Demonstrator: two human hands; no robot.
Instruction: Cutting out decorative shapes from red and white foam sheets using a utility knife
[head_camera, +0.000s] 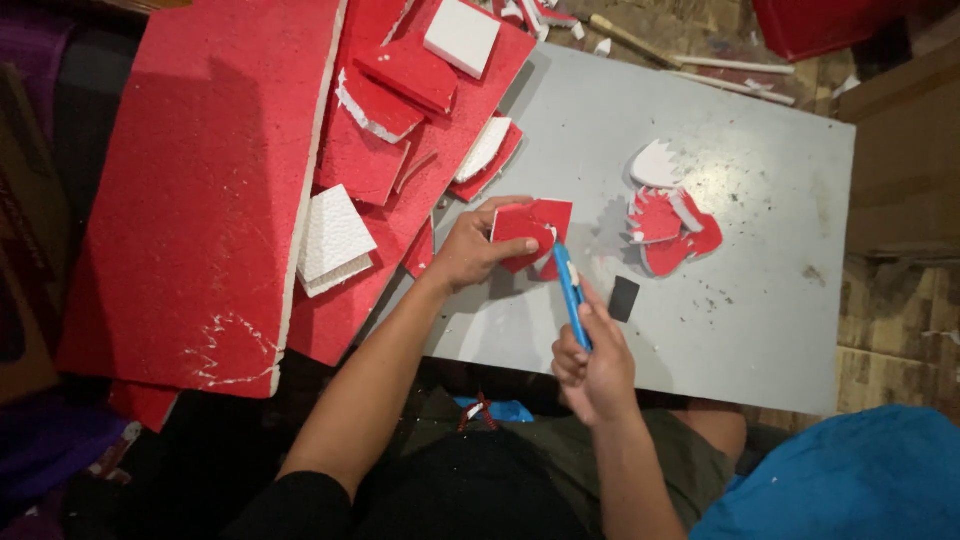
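Note:
My left hand (468, 248) presses down on a small red foam piece (538, 224) lying on the grey board (760, 330). My right hand (592, 368) grips a blue utility knife (570, 292), whose tip touches the lower edge of that red piece. A small black rectangle (624, 298) lies just right of the knife. Several cut red and white jagged shapes (668, 218) sit to the right on the board.
Large red foam sheets (200, 190) with white edges cover the left side, with several red and white offcuts (400, 90) stacked on them. A cardboard box (905, 150) stands at the right. Blue cloth (850, 480) lies at the bottom right. Wooden sticks (730, 66) lie at the back.

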